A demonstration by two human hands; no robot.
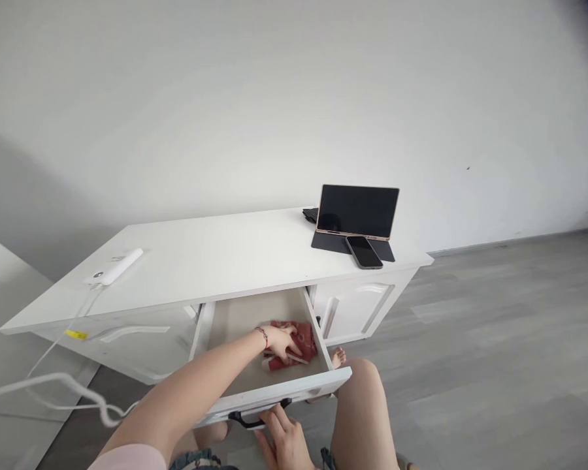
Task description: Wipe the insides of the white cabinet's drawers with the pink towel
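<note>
My left hand (283, 343) reaches down into the pulled-out white drawer (245, 313). Its fingers are spread and rest on a folded red cloth item (302, 339) with pale patterns, which lies at the drawer's right side. The hand partly covers the cloth, so its exact kind is unclear. A red bracelet (262, 335) circles my left wrist. At the drawer's front, my right hand (285, 440) has its fingers curled on the right end of the black drawer handle (245, 422).
On the white cabinet top (215, 254) stand a dark-screened tablet (357, 210) on a stand and a phone (364, 252). Black folded fabric (310, 214) sits behind the tablet. A white power strip (120, 267) with a cable (53, 378) is at left. My knee (362, 405) is near the drawer's right corner.
</note>
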